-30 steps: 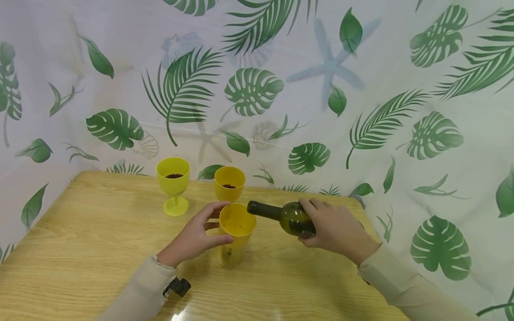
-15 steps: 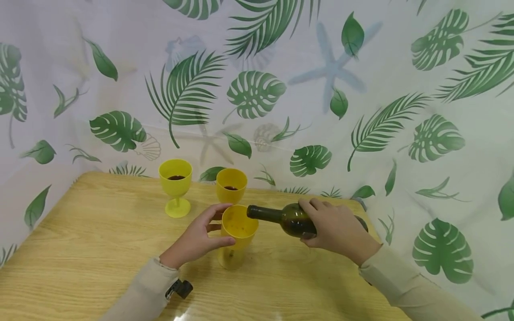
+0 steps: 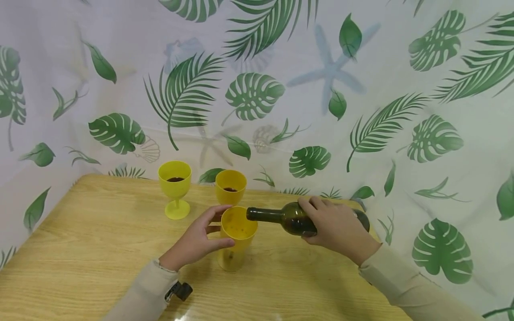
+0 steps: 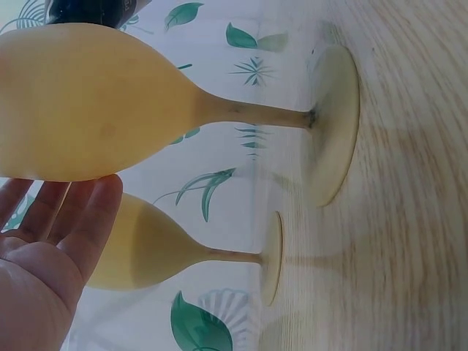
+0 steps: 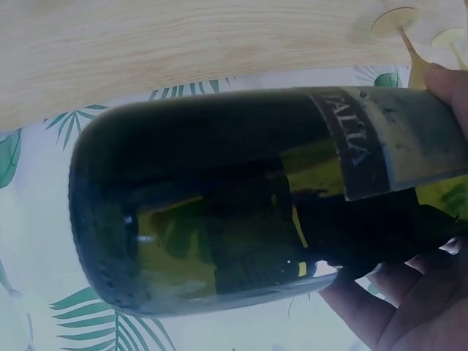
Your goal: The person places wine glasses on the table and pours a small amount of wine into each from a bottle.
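My left hand (image 3: 198, 240) holds the bowl of a yellow goblet (image 3: 237, 232), thumb on the near side and fingers round the far side. In the left wrist view the goblet (image 4: 95, 102) stands upright, its round foot on the table. My right hand (image 3: 336, 226) grips a dark green wine bottle (image 3: 295, 218), tipped on its side with its mouth at the goblet's right rim. No stream shows at the mouth, and the inside of the goblet has a few small dark spots. In the right wrist view the bottle (image 5: 197, 205) lies nearly level, its label partly under my fingers.
Behind the held goblet stands another yellow goblet (image 3: 230, 183) with dark liquid inside. A brighter yellow goblet (image 3: 175, 178), also with dark liquid, is at the back left. The wooden table (image 3: 100, 249) ends at a leaf-printed curtain (image 3: 257, 53).
The bottle has tilted slightly further toward level, its base end now showing past my right hand. The left hand and goblet stay in place; the view shifts a little.
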Demonstrator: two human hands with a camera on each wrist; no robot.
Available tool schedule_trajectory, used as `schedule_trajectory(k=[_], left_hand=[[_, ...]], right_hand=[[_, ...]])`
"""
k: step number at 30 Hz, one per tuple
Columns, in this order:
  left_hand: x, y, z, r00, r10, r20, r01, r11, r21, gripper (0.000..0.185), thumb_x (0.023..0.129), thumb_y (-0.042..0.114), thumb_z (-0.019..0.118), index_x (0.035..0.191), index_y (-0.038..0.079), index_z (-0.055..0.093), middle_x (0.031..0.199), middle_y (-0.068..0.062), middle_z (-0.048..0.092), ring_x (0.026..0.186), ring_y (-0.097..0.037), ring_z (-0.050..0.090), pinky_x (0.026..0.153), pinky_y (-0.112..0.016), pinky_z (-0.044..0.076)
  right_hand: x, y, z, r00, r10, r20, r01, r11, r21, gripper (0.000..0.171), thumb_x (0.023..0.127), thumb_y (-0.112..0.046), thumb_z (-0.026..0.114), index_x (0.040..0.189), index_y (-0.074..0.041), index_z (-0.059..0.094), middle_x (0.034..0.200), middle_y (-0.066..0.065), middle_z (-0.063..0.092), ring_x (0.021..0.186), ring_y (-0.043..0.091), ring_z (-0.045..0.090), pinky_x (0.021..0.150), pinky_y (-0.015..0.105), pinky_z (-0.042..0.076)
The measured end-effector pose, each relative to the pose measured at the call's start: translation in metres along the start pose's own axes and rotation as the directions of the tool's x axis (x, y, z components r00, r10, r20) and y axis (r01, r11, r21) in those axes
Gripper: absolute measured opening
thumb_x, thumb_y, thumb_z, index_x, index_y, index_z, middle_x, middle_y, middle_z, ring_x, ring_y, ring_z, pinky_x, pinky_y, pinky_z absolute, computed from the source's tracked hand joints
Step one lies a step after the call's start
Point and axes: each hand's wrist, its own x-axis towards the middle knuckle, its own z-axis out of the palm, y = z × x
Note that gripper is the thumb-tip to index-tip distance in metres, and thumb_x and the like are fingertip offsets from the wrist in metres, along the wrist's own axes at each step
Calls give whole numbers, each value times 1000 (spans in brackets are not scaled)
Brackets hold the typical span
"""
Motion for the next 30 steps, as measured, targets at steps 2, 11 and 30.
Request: schedule_trajectory(k=[2,11,30], left_hand=[[0,0,0,1000,-7,-1,7,1000,0,78,88,28,85,154,22,43,149,-3,51,134,-26,50,111,-48,47],[0,1,2,1000,-14,3,14,1000,8,79,88,29,85,154,21,43,150,-3,50,135,-27,50,112,-50,46],[-1,1,3,1000,-11,-1,11,1000,8,79,88,27,86,154,21,43,149,-2,51,134,-26,50,112,-49,46]], right_hand=[[0,1,0,1000,-8,-10,8,1000,-12,79,71,-48,93,128,-10,53,102,8,61,81,24,67,55,39,58],[-1,2,1,998,-36,-59,34,999,-38,82,68,-45,95,128,-10,52,104,9,61,88,28,68,70,47,62],[1,0,-2,997,-36,-62,33,998,-51,85,67,-42,97,132,-12,52,107,10,62,94,31,67,78,51,62]])
